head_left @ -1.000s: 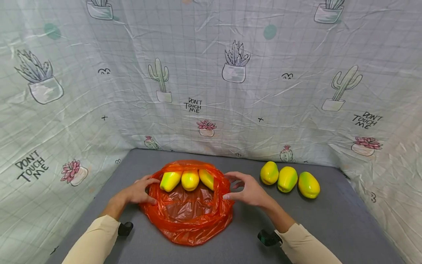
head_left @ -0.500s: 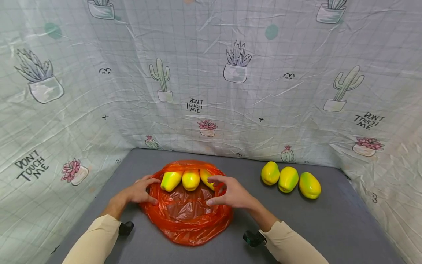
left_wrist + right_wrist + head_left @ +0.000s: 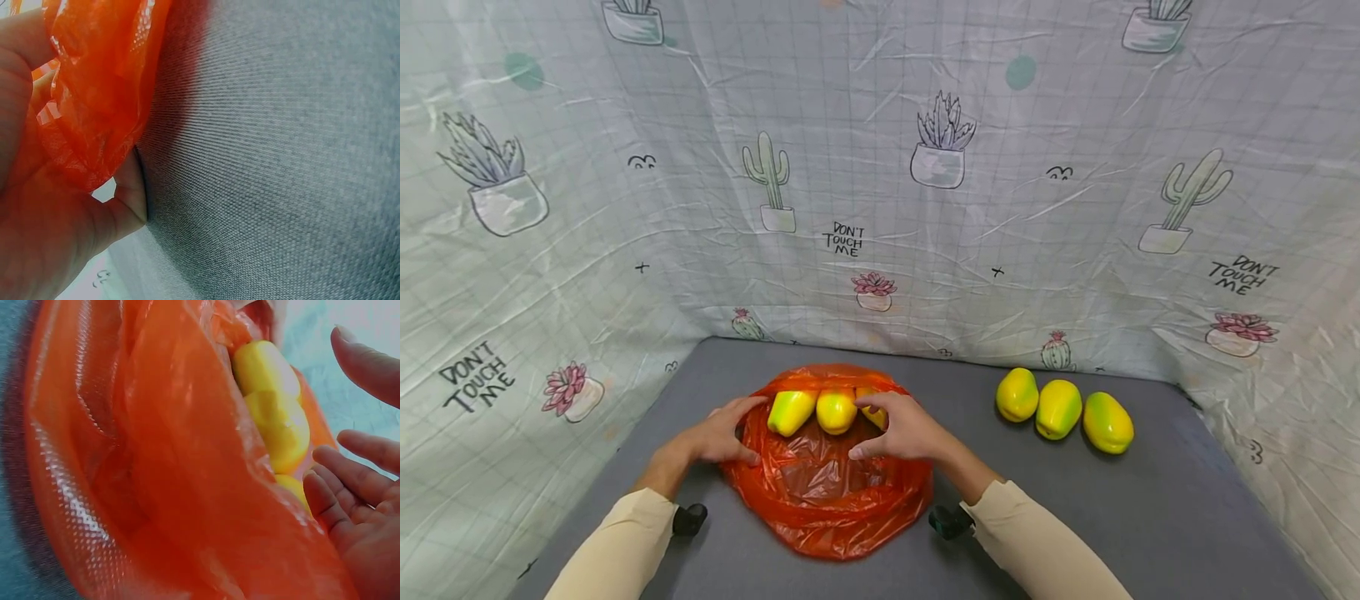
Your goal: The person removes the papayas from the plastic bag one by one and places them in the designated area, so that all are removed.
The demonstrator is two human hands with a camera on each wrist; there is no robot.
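A red plastic bag (image 3: 827,525) lies on the grey table with its mouth spread wide. Inside, along its far side, sit three glossy yellow-green fruits that look like papayas: a left one (image 3: 790,412), a middle one (image 3: 836,412) and a right one (image 3: 870,412) partly covered by my right hand. My left hand (image 3: 724,432) holds the bag's left rim between thumb and fingers; the left wrist view shows the red film (image 3: 103,94) in its grip. With fingers spread and nothing held, my right hand (image 3: 906,427) hovers over the mouth's right side, close to the right fruit.
Three similar fruits stand in a row at the back right: a left one (image 3: 1017,395), a middle one (image 3: 1059,409) and a right one (image 3: 1108,423). A printed sheet (image 3: 880,208) with cactus drawings hangs behind the table (image 3: 1150,517) and along its sides.
My right hand has left the bag's right rim and moved leftward over the mouth, toward the right fruit inside. The left hand has stayed at the left rim.
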